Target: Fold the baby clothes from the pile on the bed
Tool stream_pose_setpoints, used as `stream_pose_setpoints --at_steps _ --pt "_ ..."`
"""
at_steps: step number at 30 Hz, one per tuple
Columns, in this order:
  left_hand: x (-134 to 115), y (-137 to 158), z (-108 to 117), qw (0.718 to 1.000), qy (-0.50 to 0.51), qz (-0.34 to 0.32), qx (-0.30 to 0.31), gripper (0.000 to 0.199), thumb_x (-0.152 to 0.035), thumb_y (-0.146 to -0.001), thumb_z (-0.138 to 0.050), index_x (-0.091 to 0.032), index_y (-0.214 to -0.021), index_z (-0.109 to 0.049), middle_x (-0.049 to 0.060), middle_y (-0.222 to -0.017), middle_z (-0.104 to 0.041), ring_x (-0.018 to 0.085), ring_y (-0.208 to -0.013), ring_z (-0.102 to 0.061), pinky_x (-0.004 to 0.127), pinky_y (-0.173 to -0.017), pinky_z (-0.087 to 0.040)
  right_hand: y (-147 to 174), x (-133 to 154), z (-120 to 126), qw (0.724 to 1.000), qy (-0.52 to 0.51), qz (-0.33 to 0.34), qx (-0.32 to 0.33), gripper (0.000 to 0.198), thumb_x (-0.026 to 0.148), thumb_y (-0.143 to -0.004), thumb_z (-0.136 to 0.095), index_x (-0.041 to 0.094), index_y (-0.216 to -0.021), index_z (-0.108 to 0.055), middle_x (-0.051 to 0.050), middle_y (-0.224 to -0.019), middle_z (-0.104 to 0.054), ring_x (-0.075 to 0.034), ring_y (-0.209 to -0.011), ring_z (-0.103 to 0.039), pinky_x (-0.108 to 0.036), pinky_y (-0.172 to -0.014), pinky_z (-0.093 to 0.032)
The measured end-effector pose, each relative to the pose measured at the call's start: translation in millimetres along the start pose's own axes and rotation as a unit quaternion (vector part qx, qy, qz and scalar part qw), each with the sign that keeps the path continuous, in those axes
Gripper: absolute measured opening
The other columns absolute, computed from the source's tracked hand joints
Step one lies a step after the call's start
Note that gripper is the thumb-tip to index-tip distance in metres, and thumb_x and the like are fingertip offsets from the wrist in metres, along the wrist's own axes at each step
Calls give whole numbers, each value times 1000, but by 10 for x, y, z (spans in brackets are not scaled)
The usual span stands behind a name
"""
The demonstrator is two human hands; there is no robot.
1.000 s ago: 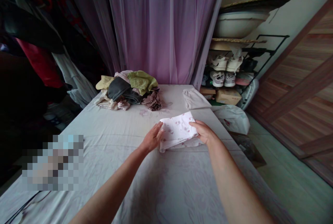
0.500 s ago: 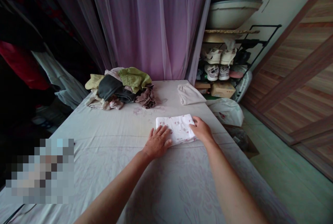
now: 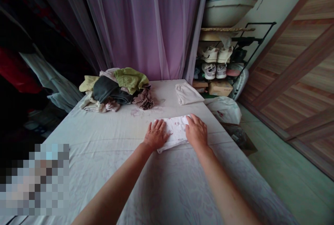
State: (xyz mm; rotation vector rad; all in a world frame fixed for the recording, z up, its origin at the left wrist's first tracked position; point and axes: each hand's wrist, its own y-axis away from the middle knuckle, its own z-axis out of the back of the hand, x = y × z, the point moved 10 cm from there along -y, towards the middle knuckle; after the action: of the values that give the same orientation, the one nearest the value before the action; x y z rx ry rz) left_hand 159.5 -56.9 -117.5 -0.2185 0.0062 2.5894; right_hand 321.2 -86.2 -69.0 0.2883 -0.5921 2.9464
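A folded white cloth with a small reddish print lies on the bed in front of me; whether it is a garment cannot be made out. My left hand rests flat on its left end, fingers stretched out and a little apart. Over the right end lies my right hand, palm down, its fingers extended and covering that edge. Along the near side, a lower layer of the cloth shows past the upper one.
A heap of crumpled clothes sits at the bed's far left. Toward the far right corner lies a folded pale cloth. Beyond the pale bed sheet hang purple curtains. A shoe rack and a wooden door stand to the right.
My right hand has gone from gripping the cloth's right edge to lying palm down over it. My left hand stays on the left end. The view has shifted slightly.
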Motion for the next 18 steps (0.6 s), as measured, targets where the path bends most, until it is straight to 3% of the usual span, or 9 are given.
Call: stream_pose_setpoints --at_steps 4,7,12,18 --pt "-84 -11 22 1000 -20 -5 -8 55 -35 -94 -43 -16 -146 -41 11 -154 -39 28 -145 -28 51 -119 -22 45 514 -283 987 -34 142 73 45 20 -94 -37 18 -137 -53 -11 -144 -51 -23 -132 -44 -41 -110 -32" --pt "-117 -38 -18 999 -6 38 12 53 -28 -94 -39 -15 -146 -42 11 -154 -38 27 -145 -29 49 -118 -25 58 541 -526 980 -16 142 137 48 24 -96 -36 18 -141 -48 -10 -148 -48 -23 -136 -40 -43 -113 -29" --pt "-122 -12 -77 993 22 120 1 56 -37 -98 -30 -15 -149 -36 9 -159 -28 28 -147 -22 52 -117 -24 79 455 -628 976 26 150 158 49 35 -99 -32 21 -145 -43 -8 -153 -40 -24 -141 -32 -49 -116 -22" --pt "-154 52 -63 996 26 81 -14 62 -49 -97 -33 -16 -150 -35 10 -159 -28 29 -147 -21 55 -117 -21 31 315 -632 977 57 125 163 54 42 -98 -34 19 -147 -41 -12 -154 -37 -26 -143 -30 -48 -117 -17"
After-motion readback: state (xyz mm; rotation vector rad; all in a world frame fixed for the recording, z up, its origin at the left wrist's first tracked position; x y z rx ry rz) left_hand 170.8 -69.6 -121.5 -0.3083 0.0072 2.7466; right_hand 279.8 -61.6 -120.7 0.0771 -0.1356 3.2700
